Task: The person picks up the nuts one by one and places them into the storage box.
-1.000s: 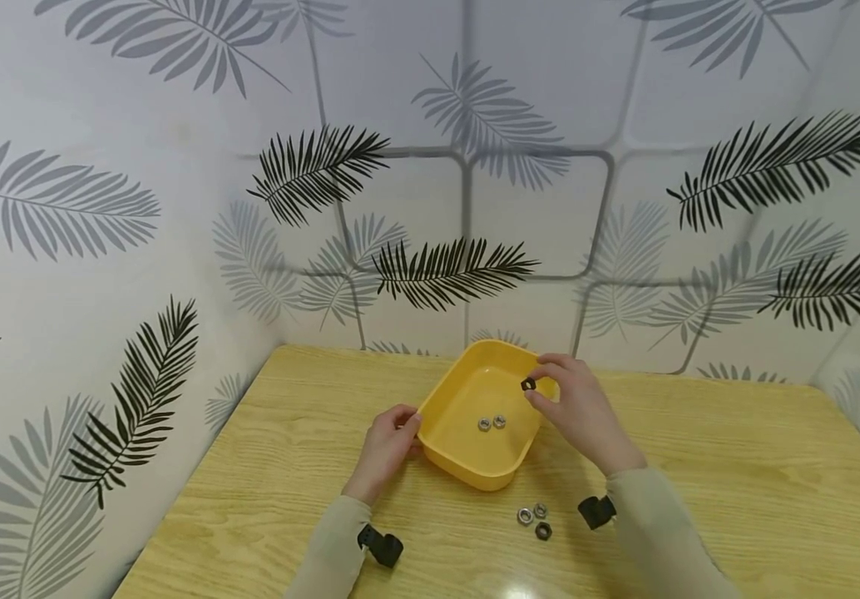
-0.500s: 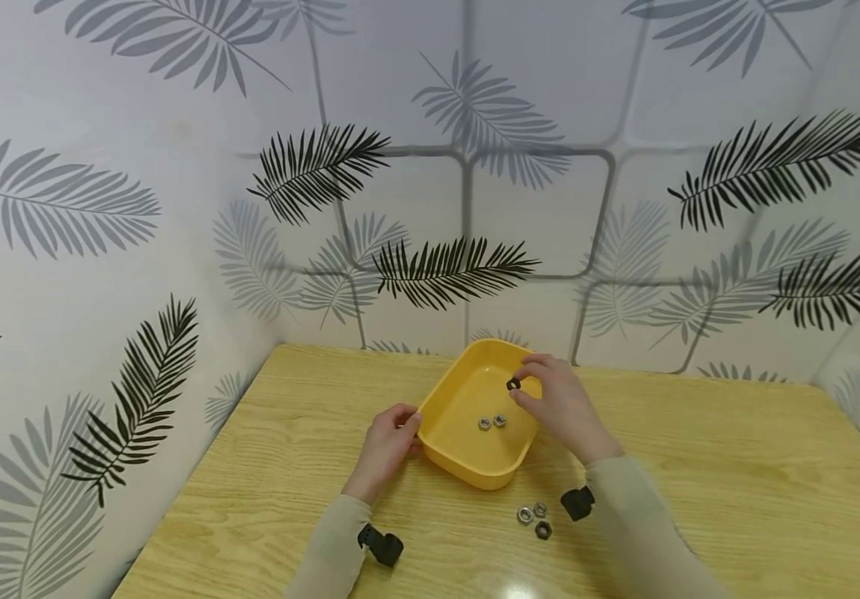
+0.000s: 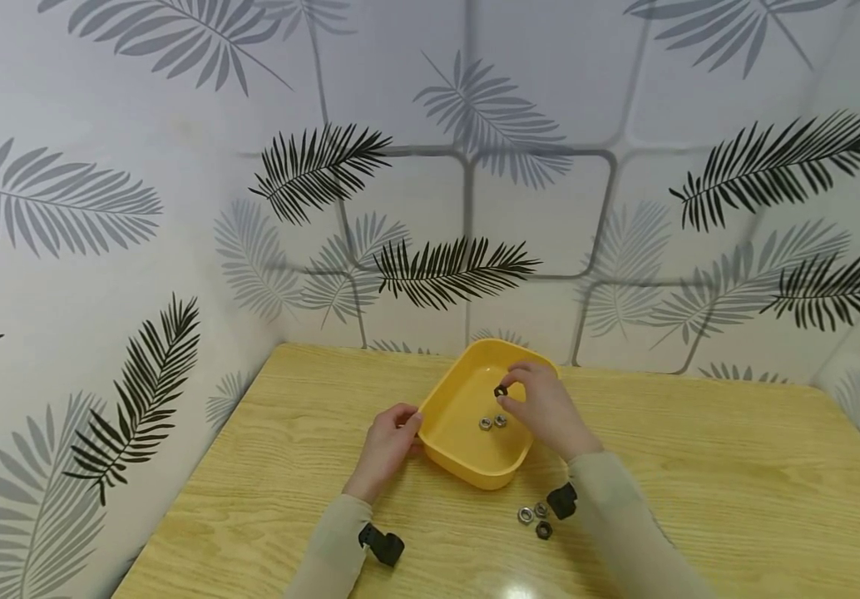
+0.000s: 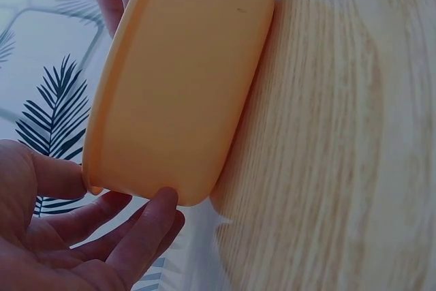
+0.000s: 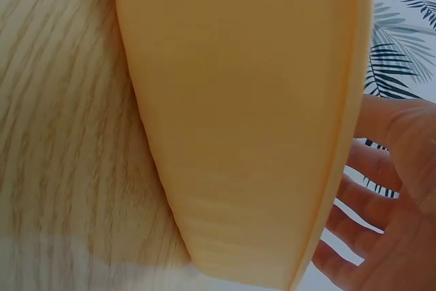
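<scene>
A small black hex nut is pinched between the thumb and fingertips of a person's right hand, held above the inside of a yellow plastic tray that sits on a wood-grain table. The step in hand looks like the placing of the nut in the tray; the next move would call for lowering it toward the floor of the tray and letting the fingers part. The nut is dark and matte, unlike the two silver nuts that lie side by side on the tray's floor just below it. The left hand has its thumb and fingers curled on the tray's near-left rim, steadying it. Three more nuts, two silver and one dark, lie on the table near the tray's front corner, beside the right sleeve. Leaf-patterned wallpaper backs the scene.
</scene>
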`<state>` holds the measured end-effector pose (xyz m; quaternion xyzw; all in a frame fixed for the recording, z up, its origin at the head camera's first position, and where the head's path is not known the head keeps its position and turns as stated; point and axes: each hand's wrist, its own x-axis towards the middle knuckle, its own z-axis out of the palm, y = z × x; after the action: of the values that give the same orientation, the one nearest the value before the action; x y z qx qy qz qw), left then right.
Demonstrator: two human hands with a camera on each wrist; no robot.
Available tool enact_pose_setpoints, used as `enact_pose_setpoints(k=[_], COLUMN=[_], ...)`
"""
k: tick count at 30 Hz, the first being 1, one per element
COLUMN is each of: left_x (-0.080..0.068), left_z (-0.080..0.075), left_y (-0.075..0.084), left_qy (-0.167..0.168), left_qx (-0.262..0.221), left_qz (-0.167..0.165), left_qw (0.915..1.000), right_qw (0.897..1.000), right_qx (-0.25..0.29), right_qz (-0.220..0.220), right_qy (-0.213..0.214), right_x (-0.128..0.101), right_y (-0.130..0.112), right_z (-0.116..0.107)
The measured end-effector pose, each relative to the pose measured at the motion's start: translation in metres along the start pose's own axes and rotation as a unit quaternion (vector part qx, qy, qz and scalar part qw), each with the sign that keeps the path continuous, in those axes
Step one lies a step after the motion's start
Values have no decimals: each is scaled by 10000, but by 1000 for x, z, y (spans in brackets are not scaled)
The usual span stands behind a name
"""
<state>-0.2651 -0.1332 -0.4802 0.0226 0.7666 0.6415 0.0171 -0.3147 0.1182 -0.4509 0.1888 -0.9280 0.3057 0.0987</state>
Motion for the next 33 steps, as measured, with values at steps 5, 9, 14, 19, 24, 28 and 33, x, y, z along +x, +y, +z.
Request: enact_pose_setpoints(k=[5,9,14,19,24,28,33], left_x=[1,0,0,0,0,0,0], left_z=[-1,-1,0,0,0,1,0], left_y=[-2,-2,-2,-2,1,0,-1], left_qy=[-79,-7,61,58,35,22,40], left_qx=[-39,49,70,74,78,61,73], left_qz=[41,13,-27,-57,-24,-28,-36], left_qw=[10000,10000,10000,9999,10000,10000,10000], right_qw=[9999,9999,9994,9982,9968,9956,9948], right_qx=[-48,-113,-237,-450,-625,-735,-784], right_qz=[-97,-100,-133,-259,-222,-162,-225], right_qy=[-9,-83,-217,-292,-446,-564,-602], right_x=[2,3,6,8,8,6,3], right_y=[-2,-3,-4,-6,-7,-9,-11], right_z=[5,9,14,18,22,23,19])
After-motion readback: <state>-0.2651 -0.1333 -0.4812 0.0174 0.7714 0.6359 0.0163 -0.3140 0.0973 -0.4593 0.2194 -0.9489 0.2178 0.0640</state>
